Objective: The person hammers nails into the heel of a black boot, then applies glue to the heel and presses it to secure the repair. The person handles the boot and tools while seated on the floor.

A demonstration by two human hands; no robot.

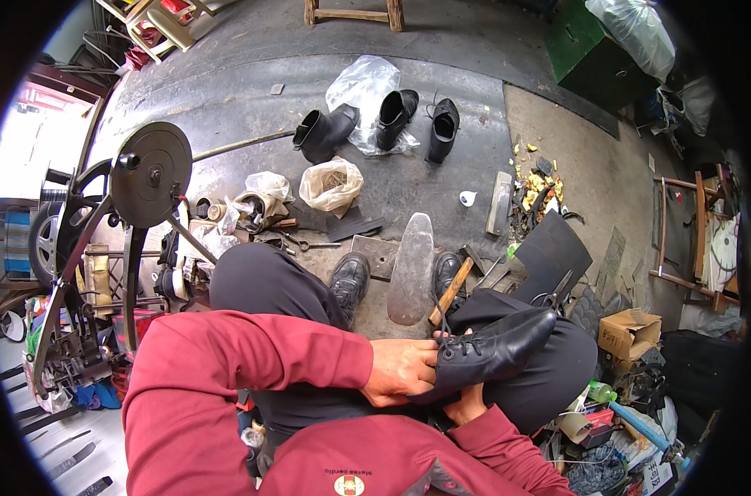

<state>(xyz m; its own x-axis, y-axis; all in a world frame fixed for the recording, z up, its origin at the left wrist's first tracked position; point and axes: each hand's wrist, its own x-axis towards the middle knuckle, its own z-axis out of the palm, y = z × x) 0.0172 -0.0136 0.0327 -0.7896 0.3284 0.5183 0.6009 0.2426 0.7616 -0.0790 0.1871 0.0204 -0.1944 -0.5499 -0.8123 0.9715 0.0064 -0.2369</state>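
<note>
A black leather lace-up shoe (508, 349) lies across my right thigh, its toe pointing right and slightly up. My left hand (402, 369) is closed at the shoe's ankle end, next to the laces, with its fingertips partly hidden. From below, my right hand (468, 403) grips the shoe near the heel; most of its fingers are behind the leather. A dark lace stands up from the eyelets. Just beyond the shoe, a hammer (451, 293) with a wooden handle leans by my right knee. Between my feet stands a long, rounded grey slab (411, 269).
Three black boots, including a middle one (394, 120), stand ahead near a clear plastic bag (361, 81). A hand-wheel machine (151, 175) rises at left. An open bag (332, 185), black sheet material (553, 258), scraps (541, 186) and a cardboard box (630, 332) lie around me.
</note>
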